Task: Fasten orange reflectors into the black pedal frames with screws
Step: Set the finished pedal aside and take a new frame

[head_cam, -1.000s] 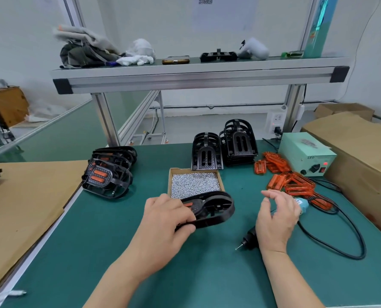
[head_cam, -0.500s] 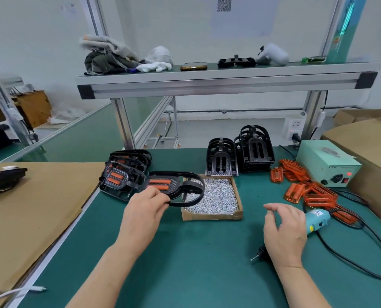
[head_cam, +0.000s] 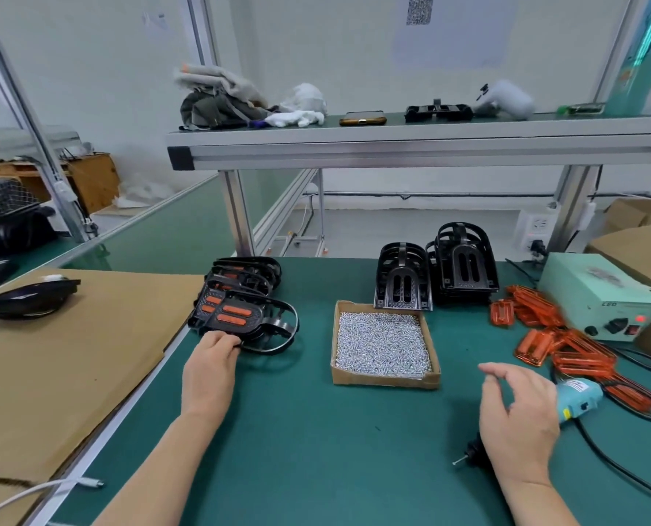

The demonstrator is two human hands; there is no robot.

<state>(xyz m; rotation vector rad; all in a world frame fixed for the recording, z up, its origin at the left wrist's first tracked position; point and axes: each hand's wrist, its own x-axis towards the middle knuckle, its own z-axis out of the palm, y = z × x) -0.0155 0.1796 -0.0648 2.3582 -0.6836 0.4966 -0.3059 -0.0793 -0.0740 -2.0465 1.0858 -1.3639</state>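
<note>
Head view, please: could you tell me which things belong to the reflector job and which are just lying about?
Job: finished pedal gripped by left hand, empty black frames, orange reflectors, box of screws, electric screwdriver.
Lying about: phone, white gloves and bundled cloth on the shelf, white cable.

The left hand (head_cam: 210,368) is gripping the near edge of a finished pedal (head_cam: 240,317) — orange strips facing up — which is lying against the stack of pedals (head_cam: 248,273) at the left edge of the green mat (head_cam: 316,449). The right hand (head_cam: 517,419) is hanging over the electric screwdriver (head_cam: 576,398), fingers loose, holding nothing. Between the hands a cardboard tray (head_cam: 384,379) of screws (head_cam: 380,341) is sitting flat — empty black frames (head_cam: 403,279) are standing behind it, and loose orange reflectors (head_cam: 567,347) are lying beside a pale green power box (head_cam: 597,294).
</note>
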